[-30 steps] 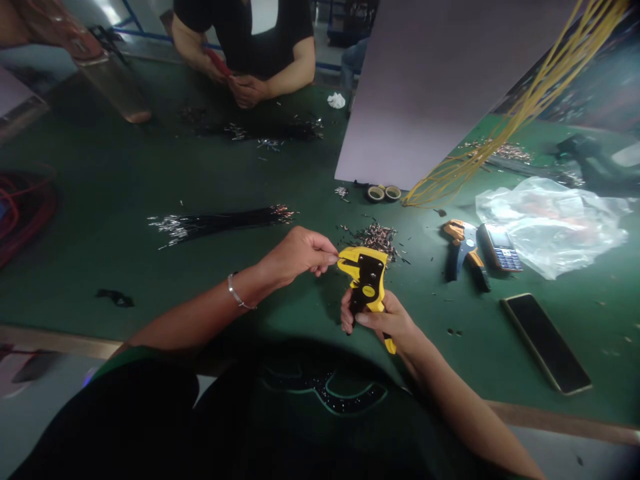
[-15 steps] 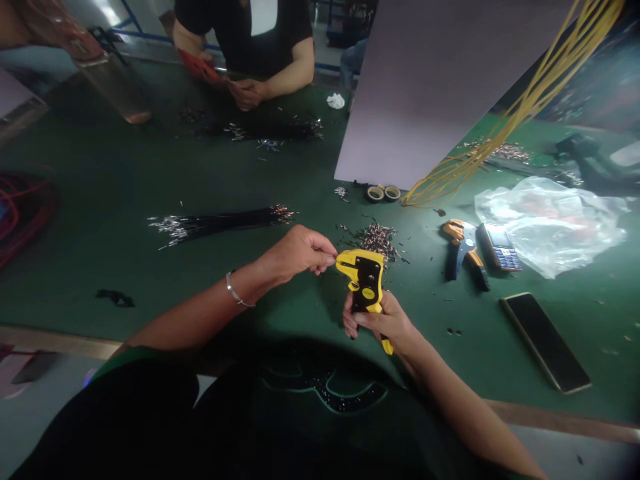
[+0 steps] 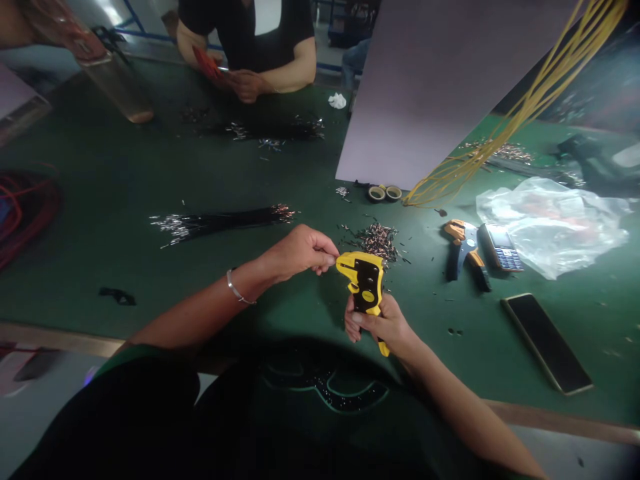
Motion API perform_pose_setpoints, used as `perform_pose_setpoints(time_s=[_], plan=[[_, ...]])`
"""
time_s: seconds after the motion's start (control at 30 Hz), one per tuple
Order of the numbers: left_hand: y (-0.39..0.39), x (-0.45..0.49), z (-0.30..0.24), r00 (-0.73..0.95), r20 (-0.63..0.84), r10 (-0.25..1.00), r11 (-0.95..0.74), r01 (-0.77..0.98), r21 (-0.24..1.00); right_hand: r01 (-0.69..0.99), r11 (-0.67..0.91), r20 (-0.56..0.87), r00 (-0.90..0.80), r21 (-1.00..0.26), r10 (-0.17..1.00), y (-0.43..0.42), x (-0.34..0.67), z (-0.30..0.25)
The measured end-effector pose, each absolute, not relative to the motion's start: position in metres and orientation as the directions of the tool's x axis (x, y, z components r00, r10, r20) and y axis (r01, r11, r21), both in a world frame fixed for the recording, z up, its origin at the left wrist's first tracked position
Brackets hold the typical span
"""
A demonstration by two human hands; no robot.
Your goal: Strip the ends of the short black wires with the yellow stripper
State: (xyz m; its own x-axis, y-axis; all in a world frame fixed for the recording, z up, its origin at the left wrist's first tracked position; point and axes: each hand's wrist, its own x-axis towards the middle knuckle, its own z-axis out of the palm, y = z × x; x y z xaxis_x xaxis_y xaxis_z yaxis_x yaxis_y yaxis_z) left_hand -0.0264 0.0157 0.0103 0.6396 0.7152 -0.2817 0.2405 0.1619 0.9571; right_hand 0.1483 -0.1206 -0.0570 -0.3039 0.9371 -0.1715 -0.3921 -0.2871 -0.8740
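My right hand [image 3: 383, 321] is wrapped round the grips of a yellow and black wire stripper [image 3: 367, 279], held upright with its nose pointing left. At that nose, the thumb and fingertips of my left hand [image 3: 307, 250] are pinched on a thin wire, almost wholly hidden by the fingers. Behind the tool lies a pile of short cut-off wire ends [image 3: 377, 240], dark and copper-coloured. A bundle of black wires [image 3: 225, 220] rests beyond my left hand, with silvery ends at left and copper ends at right.
Right of me lie an orange and dark-blue wire stripper [image 3: 465, 250], a keypad phone [image 3: 501, 247], a smartphone [image 3: 547, 343] and a clear plastic bag [image 3: 560, 223]. A pale panel [image 3: 405, 100] stands behind tape rolls [image 3: 385, 193] and yellow wires [image 3: 525, 120]. Opposite, a co-worker holds a red tool [image 3: 207, 65].
The wire stripper's lower handle has drawn inward as my right hand squeezes. My left hand stays at the nose. Across the table, the co-worker's hands and red tool have shifted slightly.
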Motion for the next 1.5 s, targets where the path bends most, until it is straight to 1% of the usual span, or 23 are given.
perform_pose_setpoints(time_s=[0.3,0.87,1.03,1.2,1.3,1.4,1.5], plan=[[0.0186,-0.0288,0.0094,0.683,-0.246,0.688,0.12,0.226,0.967,-0.422,-0.321,-0.187,-0.329,-0.848,0.926,-0.1204,0.1467,-0.0528],[0.0197,-0.0287,0.0074,0.685,-0.234,0.69,0.081,0.247,0.966,-0.437,-0.366,-0.24,-0.317,-0.822,0.917,-0.1228,0.1487,-0.0568],[0.0189,-0.0273,0.0093,0.678,-0.249,0.691,0.086,0.266,0.96,-0.42,-0.357,-0.234,-0.316,-0.835,0.919,-0.1226,0.1473,-0.0553],[0.0187,-0.0259,0.0084,0.676,-0.252,0.692,0.085,0.27,0.959,-0.421,-0.31,-0.206,-0.275,-0.853,0.939,-0.1201,0.1476,-0.0532],[0.019,-0.0264,0.0058,0.666,-0.244,0.705,0.095,0.253,0.963,-0.41,-0.307,-0.185,-0.311,-0.859,0.932,-0.1176,0.1488,-0.0528],[0.0194,-0.0272,0.004,0.639,-0.237,0.732,0.099,0.244,0.965,-0.437,-0.3,-0.152,-0.343,-0.848,0.927,-0.1151,0.1508,-0.0536],[0.0196,-0.0277,0.0036,0.641,-0.231,0.732,0.102,0.232,0.967,-0.473,-0.28,-0.13,-0.326,-0.835,0.936,-0.113,0.1535,-0.0544]])
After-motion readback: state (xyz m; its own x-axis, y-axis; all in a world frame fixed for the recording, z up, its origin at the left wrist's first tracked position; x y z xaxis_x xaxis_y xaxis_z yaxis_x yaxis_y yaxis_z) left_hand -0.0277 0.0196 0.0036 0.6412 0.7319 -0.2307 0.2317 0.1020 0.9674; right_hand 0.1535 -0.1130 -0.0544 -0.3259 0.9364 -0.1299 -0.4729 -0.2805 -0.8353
